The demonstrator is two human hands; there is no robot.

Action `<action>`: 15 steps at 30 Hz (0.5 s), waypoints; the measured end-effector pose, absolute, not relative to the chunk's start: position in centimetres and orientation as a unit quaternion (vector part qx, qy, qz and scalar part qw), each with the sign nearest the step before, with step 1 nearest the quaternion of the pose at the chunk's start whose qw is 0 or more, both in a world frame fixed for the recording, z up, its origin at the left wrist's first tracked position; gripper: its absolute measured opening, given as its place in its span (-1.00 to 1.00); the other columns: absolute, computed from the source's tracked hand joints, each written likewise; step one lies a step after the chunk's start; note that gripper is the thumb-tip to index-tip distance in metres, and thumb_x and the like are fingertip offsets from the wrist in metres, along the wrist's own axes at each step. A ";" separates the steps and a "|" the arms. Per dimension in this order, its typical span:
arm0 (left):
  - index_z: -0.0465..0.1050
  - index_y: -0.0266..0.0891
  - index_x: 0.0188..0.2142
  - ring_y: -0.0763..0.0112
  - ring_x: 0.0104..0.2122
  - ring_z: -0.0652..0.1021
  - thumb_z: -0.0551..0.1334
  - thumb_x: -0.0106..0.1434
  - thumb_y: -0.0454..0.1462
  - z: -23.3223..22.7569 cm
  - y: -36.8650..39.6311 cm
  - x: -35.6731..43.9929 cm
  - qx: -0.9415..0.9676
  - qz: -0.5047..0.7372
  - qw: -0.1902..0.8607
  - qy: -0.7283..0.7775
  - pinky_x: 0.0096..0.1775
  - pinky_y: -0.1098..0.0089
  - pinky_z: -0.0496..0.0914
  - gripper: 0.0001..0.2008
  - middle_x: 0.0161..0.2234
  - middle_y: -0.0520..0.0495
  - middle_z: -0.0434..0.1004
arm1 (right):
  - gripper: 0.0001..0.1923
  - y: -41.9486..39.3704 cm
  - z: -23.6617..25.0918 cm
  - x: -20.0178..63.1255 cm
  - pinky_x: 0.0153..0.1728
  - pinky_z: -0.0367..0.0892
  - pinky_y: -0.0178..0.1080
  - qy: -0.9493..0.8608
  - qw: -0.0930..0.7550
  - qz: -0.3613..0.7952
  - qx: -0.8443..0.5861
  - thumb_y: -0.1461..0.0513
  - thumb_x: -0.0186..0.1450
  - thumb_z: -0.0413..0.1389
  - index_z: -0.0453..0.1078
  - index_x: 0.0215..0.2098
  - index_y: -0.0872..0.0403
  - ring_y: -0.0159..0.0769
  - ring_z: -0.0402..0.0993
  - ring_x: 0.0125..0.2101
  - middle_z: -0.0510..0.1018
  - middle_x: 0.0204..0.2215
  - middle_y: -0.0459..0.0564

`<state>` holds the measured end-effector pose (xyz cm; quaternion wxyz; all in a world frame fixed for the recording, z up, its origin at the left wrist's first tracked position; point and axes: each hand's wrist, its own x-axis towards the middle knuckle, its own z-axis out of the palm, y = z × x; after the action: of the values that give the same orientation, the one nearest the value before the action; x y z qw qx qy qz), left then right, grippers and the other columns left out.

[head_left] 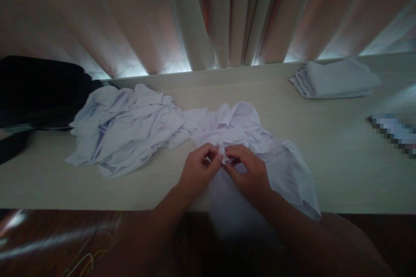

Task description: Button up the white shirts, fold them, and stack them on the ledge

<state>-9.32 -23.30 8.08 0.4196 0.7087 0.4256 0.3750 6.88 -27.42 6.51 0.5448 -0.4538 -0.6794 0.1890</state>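
Observation:
A white garment (282, 164), probably a shirt, lies crumpled on the table, with its lower part hanging over the front edge. My left hand (200, 165) pinches a small fold of its fabric between thumb and fingers. Close beside it, my right hand (248, 169) pinches the same fold from the other side. The fingertips of both hands nearly meet there. Whether a button or seam sits between them is too small to make out. Left of my hands, a heap of crumpled white cloth (130, 125) reaches toward the garment and touches it.
A folded white cloth (341, 78) lies at the back right of the pale table (341, 173). Nearer the right edge is a blurred-out flat object (394, 132). A black bag or cloth (42, 91) sits at the left. Curtains (221, 13) hang behind; cables (86, 259) lie below.

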 end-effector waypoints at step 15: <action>0.42 -0.24 -0.43 0.48 -0.47 0.47 0.27 0.27 -0.20 7.4 -22.8 -9.0 0.750 0.407 0.196 0.484 -0.46 0.50 0.33 -0.81 -0.47 0.02 0.47 | -0.82 -26.4 6.6 7.4 -0.38 0.44 -0.29 -0.444 0.574 0.486 -0.487 0.16 0.16 0.32 0.52 -0.31 0.06 -0.38 0.48 -0.46 0.58 -0.44 -0.09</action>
<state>-9.04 -22.84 7.43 0.1964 0.7499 0.4835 0.4066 7.44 -26.37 6.59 0.5737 -0.4868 -0.4444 0.4862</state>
